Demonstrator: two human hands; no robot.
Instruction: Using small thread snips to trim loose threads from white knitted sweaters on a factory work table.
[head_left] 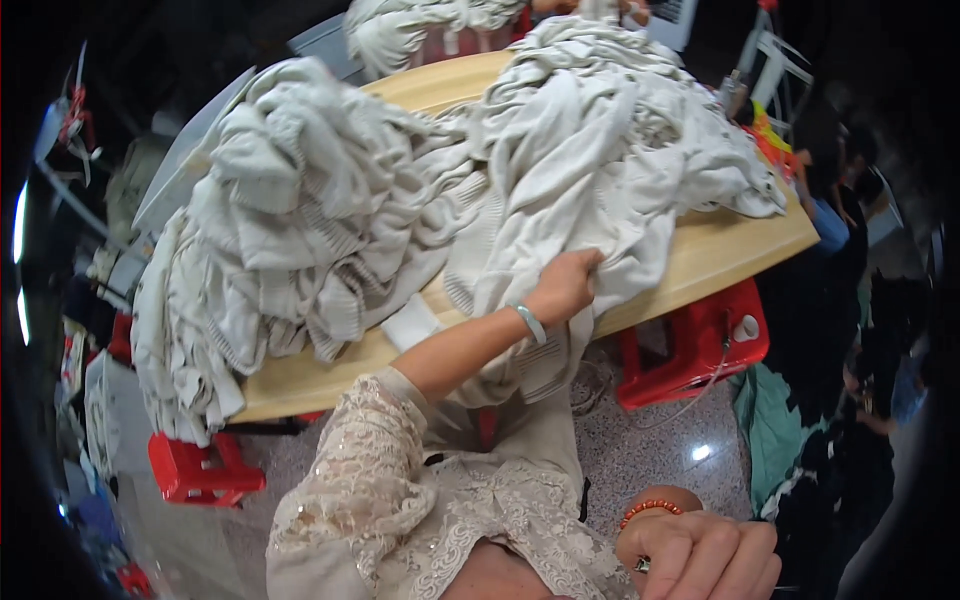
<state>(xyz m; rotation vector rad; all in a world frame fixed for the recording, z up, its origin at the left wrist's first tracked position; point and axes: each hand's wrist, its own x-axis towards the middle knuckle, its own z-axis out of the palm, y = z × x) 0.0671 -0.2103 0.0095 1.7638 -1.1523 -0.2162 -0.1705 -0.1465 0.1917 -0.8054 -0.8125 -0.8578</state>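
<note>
The left hand (565, 285) is closed on white knit cloth (625, 265), its fingers bunched into the folds at the near side of the pile. One pale green bangle (530, 322) circles its wrist. The right hand (700, 555) is well apart from it, low in the view at the person's right side; its fingers bend inward and the palm is hidden, so I cannot tell whether it is fully closed or grips anything. One string of orange-red beads (650, 510) goes round that wrist.

The held cloth belongs to the folds at the front of the right-hand heap (560, 130), and cloth beside the hand hangs over the near edge of the surface (700, 262) toward the person's lap. Two large white heaps lie on this one light wood surface: the right-hand one, and a left-hand heap (300, 190) that spills down over the left end. They meet in the middle, and their pieces overlap too much to count. One flat white piece (411, 322) lies just left of the forearm.

Farther out, two red stools can be made out clearly: one (650, 365) under the right end with one small white cup-shaped thing (746, 328) at it, and one (205, 470) below the left end. One green cloth (768, 430) lies right of the first stool. Beyond the far edge is a third white heap (430, 30), partly cut off.
</note>
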